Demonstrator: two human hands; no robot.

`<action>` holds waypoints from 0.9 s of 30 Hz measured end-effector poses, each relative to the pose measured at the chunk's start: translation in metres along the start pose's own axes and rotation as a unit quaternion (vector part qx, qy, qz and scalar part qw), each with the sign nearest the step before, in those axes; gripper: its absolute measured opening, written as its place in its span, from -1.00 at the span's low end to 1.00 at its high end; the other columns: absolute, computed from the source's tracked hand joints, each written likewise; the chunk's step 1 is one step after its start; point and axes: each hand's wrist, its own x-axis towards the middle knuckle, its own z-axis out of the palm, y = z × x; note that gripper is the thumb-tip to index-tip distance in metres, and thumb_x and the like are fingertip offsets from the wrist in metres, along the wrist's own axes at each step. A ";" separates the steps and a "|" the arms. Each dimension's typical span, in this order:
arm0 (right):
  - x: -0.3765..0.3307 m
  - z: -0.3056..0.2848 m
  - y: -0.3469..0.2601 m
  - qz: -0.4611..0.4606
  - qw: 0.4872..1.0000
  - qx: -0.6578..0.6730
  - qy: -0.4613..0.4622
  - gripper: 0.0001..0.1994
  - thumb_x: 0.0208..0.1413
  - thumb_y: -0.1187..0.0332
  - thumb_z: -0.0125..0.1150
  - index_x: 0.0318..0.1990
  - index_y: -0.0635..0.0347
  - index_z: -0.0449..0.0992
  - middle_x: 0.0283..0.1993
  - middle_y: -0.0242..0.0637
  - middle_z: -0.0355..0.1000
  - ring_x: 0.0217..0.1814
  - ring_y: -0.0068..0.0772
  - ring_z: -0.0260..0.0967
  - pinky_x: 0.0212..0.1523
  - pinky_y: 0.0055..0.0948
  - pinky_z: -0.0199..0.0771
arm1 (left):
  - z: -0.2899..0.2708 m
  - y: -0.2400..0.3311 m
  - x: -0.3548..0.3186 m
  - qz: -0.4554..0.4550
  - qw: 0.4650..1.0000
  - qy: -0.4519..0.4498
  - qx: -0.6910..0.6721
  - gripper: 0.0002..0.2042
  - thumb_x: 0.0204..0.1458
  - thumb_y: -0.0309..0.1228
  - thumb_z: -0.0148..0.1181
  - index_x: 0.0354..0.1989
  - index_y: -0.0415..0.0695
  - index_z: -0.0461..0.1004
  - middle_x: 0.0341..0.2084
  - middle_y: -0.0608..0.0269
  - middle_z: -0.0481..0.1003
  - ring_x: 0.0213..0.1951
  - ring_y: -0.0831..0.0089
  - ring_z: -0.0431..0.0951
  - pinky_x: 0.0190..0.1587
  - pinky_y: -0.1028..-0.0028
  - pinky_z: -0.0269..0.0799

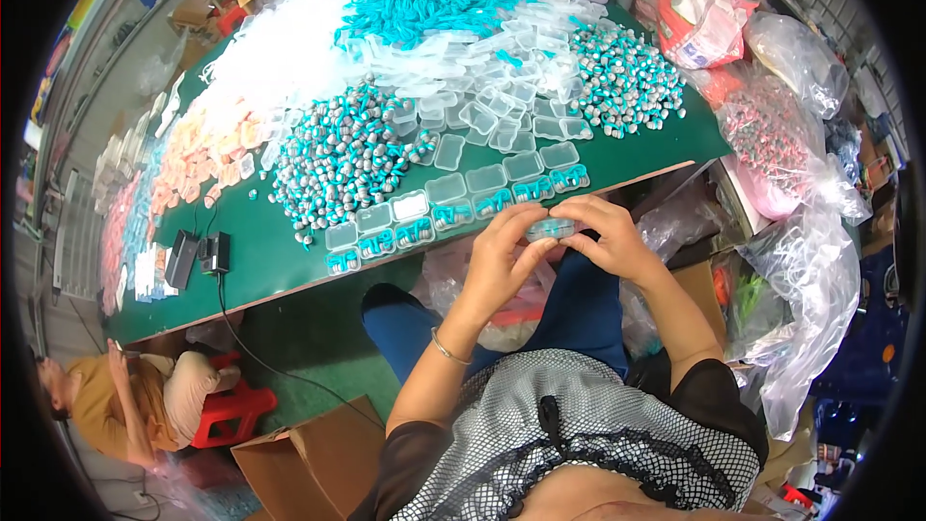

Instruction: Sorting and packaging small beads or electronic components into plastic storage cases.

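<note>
Between my two hands, just off the table's front edge, is a small clear plastic box (551, 229) with grey and teal pieces showing inside. My left hand (503, 249) grips its left end and my right hand (606, 233) its right end, thumbs on the near side. Whether its lid is fully closed I cannot tell. Along the table edge runs a row of similar boxes (449, 216), lids folded back, filled with the same pieces. Behind the row lies a heap of small grey and teal pieces (338, 150); a second heap (627, 77) sits farther right.
Empty clear boxes (502, 121) and a teal pile (424, 0) cover the back of the green table (260, 275). Peach pieces (203, 154) and a black device (214, 253) with a cable lie left. Plastic bags (772, 125) crowd the right. A person (135, 400) sits lower left near a cardboard box (309, 458).
</note>
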 end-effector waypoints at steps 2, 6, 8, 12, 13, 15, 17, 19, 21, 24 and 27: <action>-0.001 0.004 0.000 -0.037 0.999 -0.008 0.014 -0.66 -0.04 0.49 0.33 -0.04 0.26 0.53 -0.13 -0.16 0.49 -0.17 -0.17 0.49 -0.16 -0.32 0.49 | -0.002 0.000 -0.001 0.065 0.997 0.001 0.048 -0.69 -0.02 -0.43 0.37 -0.09 -0.24 0.54 -0.22 0.06 0.55 -0.27 0.29 0.59 -0.22 0.42 0.52; -0.003 0.014 -0.008 -0.070 0.996 0.001 0.047 -0.73 -0.03 0.48 0.34 -0.12 0.26 0.55 -0.26 -0.16 0.50 -0.24 -0.17 0.47 -0.23 -0.36 0.49 | -0.010 -0.003 -0.005 0.088 0.994 -0.024 0.057 -0.73 0.01 -0.44 0.35 -0.11 -0.24 0.53 -0.24 0.05 0.54 -0.26 0.24 0.60 -0.31 0.44 0.55; -0.005 0.017 -0.003 -0.057 0.998 0.005 0.039 -0.71 -0.03 0.47 0.35 -0.10 0.26 0.54 -0.22 -0.16 0.50 -0.23 -0.19 0.47 -0.24 -0.37 0.49 | -0.010 -0.008 -0.007 0.057 0.997 -0.033 0.034 -0.73 0.00 -0.42 0.35 -0.13 -0.24 0.54 -0.25 0.06 0.55 -0.25 0.24 0.60 -0.31 0.42 0.54; -0.006 0.020 0.000 0.001 0.999 0.043 0.027 -0.65 -0.02 0.45 0.36 -0.02 0.26 0.51 -0.13 -0.18 0.49 -0.20 -0.28 0.48 -0.24 -0.42 0.49 | -0.009 -0.012 -0.006 0.033 0.999 -0.022 0.019 -0.70 -0.02 -0.39 0.37 -0.12 -0.23 0.55 -0.25 0.06 0.57 -0.23 0.24 0.59 -0.18 0.39 0.50; -0.006 0.020 0.002 0.001 0.999 0.043 0.027 -0.65 -0.02 0.45 0.36 -0.02 0.26 0.51 -0.13 -0.18 0.49 -0.20 -0.28 0.48 -0.24 -0.42 0.49 | -0.008 -0.013 -0.007 0.038 0.999 -0.019 0.020 -0.69 -0.02 -0.40 0.37 -0.11 -0.24 0.54 -0.25 0.06 0.57 -0.22 0.24 0.59 -0.18 0.39 0.50; -0.009 0.020 0.004 0.019 0.998 0.058 0.012 -0.61 0.00 0.44 0.35 0.02 0.25 0.49 -0.08 -0.20 0.48 -0.17 -0.34 0.48 -0.23 -0.45 0.49 | -0.008 -0.013 -0.008 0.042 0.999 -0.016 0.020 -0.69 -0.02 -0.41 0.37 -0.10 -0.24 0.54 -0.24 0.06 0.57 -0.21 0.24 0.60 -0.17 0.39 0.50; -0.009 0.020 0.004 0.019 0.998 0.061 0.009 -0.62 0.00 0.43 0.35 0.02 0.25 0.50 -0.09 -0.18 0.48 -0.17 -0.31 0.48 -0.22 -0.43 0.49 | -0.008 -0.012 -0.009 0.032 0.999 -0.022 0.027 -0.67 -0.03 -0.40 0.37 -0.08 -0.23 0.53 -0.23 0.06 0.57 -0.20 0.20 0.60 -0.16 0.38 0.51; -0.009 0.018 0.003 0.019 0.998 0.062 0.006 -0.62 0.01 0.42 0.35 0.02 0.26 0.50 -0.10 -0.17 0.49 -0.16 -0.27 0.48 -0.21 -0.42 0.50 | -0.009 -0.013 -0.008 0.054 0.997 -0.023 0.041 -0.66 -0.04 -0.39 0.38 -0.09 -0.23 0.53 -0.23 0.05 0.57 -0.20 0.19 0.60 -0.16 0.38 0.51; -0.008 0.015 0.002 -0.043 0.999 0.017 0.013 -0.64 0.03 0.37 0.35 -0.01 0.28 0.51 -0.12 -0.13 0.49 -0.15 -0.21 0.49 -0.20 -0.39 0.51 | -0.010 -0.013 -0.008 0.076 0.995 -0.025 0.056 -0.66 -0.04 -0.38 0.39 -0.10 -0.23 0.53 -0.23 0.05 0.57 -0.21 0.18 0.59 -0.17 0.38 0.51; -0.009 0.016 -0.001 -0.049 0.998 0.022 0.024 -0.66 0.05 0.33 0.35 -0.05 0.30 0.52 -0.14 -0.11 0.49 -0.15 -0.18 0.49 -0.21 -0.36 0.51 | -0.010 -0.006 -0.007 0.106 0.991 -0.027 0.075 -0.67 -0.04 -0.38 0.39 -0.12 -0.23 0.52 -0.24 0.02 0.55 -0.26 0.13 0.61 -0.26 0.34 0.53; -0.014 0.017 -0.004 -0.053 0.998 0.008 0.027 -0.68 0.05 0.33 0.34 -0.07 0.30 0.52 -0.15 -0.11 0.49 -0.15 -0.20 0.49 -0.24 -0.37 0.50 | -0.007 -0.003 -0.010 0.106 0.992 -0.034 0.063 -0.71 -0.04 -0.38 0.39 -0.17 -0.23 0.53 -0.28 0.04 0.55 -0.34 0.18 0.60 -0.32 0.35 0.53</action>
